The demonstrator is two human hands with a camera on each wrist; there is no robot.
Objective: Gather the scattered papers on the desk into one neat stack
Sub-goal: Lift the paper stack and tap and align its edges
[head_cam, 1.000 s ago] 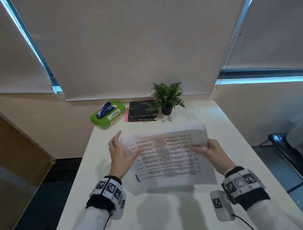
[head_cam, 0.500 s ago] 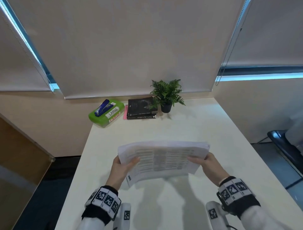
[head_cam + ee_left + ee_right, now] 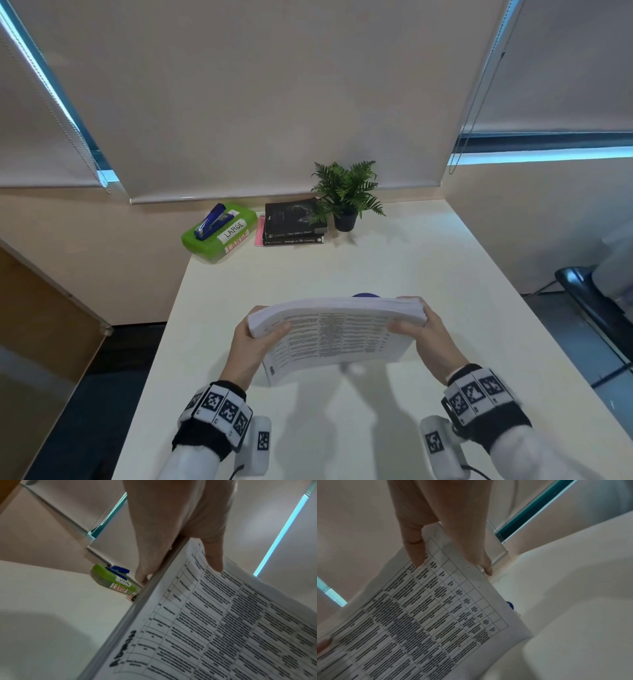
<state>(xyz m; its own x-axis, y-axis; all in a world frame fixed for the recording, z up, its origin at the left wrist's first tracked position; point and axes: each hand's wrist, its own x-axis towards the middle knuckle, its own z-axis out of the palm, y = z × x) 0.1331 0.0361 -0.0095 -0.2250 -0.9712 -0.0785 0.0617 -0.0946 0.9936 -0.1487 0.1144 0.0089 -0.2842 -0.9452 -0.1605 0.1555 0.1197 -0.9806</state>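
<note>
1. The left hand grips the left end of the stack of papers, thumb on the printed top sheet and fingers curled round behind.
2. The right hand grips the right end the same way, thumb on top and fingers wrapped over the edge.
3. The stack is held between the two hands over the near middle of the desk, tilted up on its long edge with the printed table facing the person; whether its lower edge touches the desk I cannot tell.
4. A small blue thing peeks out just behind the top of the stack; too little shows to say what it is.
5. Both wrists wear black bands with square black-and-white markers.
6. At the far left of the desk sits a green box labelled "LARGE", with a blue stapler lying on it.
7. Right of that is a small pile of dark books, and just beside them a potted plant.
</note>
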